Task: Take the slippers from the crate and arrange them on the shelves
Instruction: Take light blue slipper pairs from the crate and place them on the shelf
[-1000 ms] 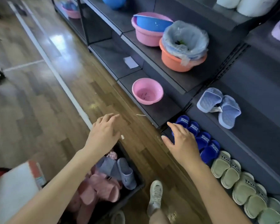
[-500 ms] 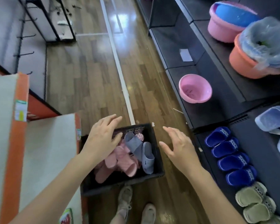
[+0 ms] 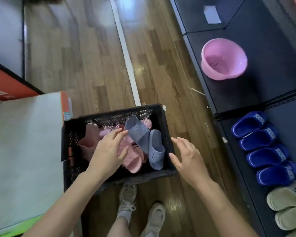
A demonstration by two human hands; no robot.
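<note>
A black perforated crate [image 3: 158, 115] stands on the wooden floor in front of me. Inside lie two grey-blue slippers [image 3: 138, 134] and several pink slippers [image 3: 132, 159]. My left hand [image 3: 108, 151] reaches into the crate over the pink slippers, fingers straight, fingertips close to the upper grey-blue slipper, holding nothing. My right hand [image 3: 186, 156] hovers open just outside the crate's right wall. On the dark bottom shelf [image 3: 280, 106] at the right, several dark blue slippers [image 3: 263, 147] and pale green slippers [image 3: 287, 207] stand in a row.
A pink basin [image 3: 223, 59] sits on the bottom shelf further along. A white and orange box [image 3: 26, 151] stands directly left of the crate. My feet in white sneakers [image 3: 140, 211] are just behind the crate. A white line [image 3: 125, 53] runs along the floor.
The view has swung down and left from the shelves to the crate. My left hand has dropped into the crate and my right hand has come to its right side.
</note>
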